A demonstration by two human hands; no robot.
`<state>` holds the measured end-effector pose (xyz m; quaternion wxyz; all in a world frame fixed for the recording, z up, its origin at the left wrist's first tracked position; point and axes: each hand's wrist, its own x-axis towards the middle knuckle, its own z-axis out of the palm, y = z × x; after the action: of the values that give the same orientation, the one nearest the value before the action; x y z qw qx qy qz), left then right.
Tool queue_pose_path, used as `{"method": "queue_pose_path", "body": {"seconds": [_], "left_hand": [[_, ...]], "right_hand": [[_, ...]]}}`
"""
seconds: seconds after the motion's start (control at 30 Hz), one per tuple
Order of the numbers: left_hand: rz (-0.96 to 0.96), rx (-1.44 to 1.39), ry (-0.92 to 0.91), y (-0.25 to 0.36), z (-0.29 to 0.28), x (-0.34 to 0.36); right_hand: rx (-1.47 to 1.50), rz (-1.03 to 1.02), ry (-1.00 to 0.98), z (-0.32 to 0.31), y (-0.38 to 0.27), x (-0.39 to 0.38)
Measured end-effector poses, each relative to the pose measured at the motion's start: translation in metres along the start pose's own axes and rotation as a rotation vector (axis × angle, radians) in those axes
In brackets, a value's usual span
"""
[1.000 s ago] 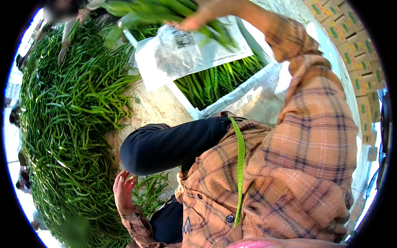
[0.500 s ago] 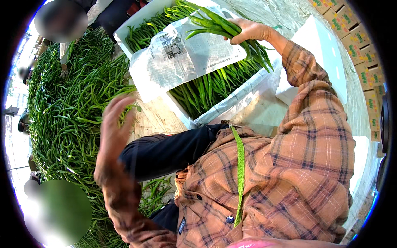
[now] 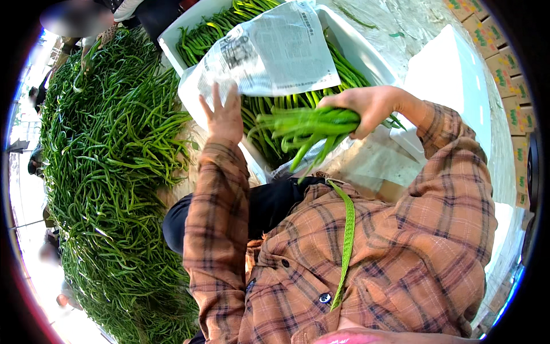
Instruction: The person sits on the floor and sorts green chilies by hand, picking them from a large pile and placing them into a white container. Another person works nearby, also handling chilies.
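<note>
My right hand (image 3: 369,112) grips a bunch of long green peppers (image 3: 306,126), slightly blurred, above the near part of a white foam box (image 3: 388,70) packed with similar peppers. My left hand (image 3: 223,114) is open, fingers spread at the lower left corner of a printed paper sheet (image 3: 269,51) lying over part of the packed peppers. Whether those fingertips touch the sheet I cannot tell. A big loose heap of green peppers (image 3: 114,172) spreads along my left.
A white foam block (image 3: 450,80) stands right of the box on a pale, littered floor (image 3: 366,166). Cardboard boxes (image 3: 498,74) are stacked at the far right. A co-worker's hand (image 3: 106,37) is at the top of the heap, and other people are at the left edge.
My right hand has come down toward me with the bunch, from above the sheet to over the exposed peppers. My left hand has risen from beside my knee to the sheet's corner.
</note>
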<state>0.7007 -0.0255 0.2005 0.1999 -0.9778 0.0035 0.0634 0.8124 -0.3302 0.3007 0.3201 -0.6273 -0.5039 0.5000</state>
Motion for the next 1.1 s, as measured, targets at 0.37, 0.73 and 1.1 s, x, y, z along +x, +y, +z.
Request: {"method": "queue_pose_path", "body": {"seconds": [0.37, 0.73, 1.1], "left_hand": [[-0.046, -0.279, 0.341, -0.084, -0.103, 0.016], [-0.09, -0.373, 0.356, -0.063, -0.081, -0.011], [-0.081, -0.468, 0.31, -0.05, -0.06, -0.026]], "right_hand": [[-0.789, -0.209, -0.242, -0.014, 0.047, 0.148], [-1.297, -0.527, -0.371, 0.015, 0.104, 0.244], [-2.335, -0.713, 0.69, 0.047, 0.21, 0.267]]}}
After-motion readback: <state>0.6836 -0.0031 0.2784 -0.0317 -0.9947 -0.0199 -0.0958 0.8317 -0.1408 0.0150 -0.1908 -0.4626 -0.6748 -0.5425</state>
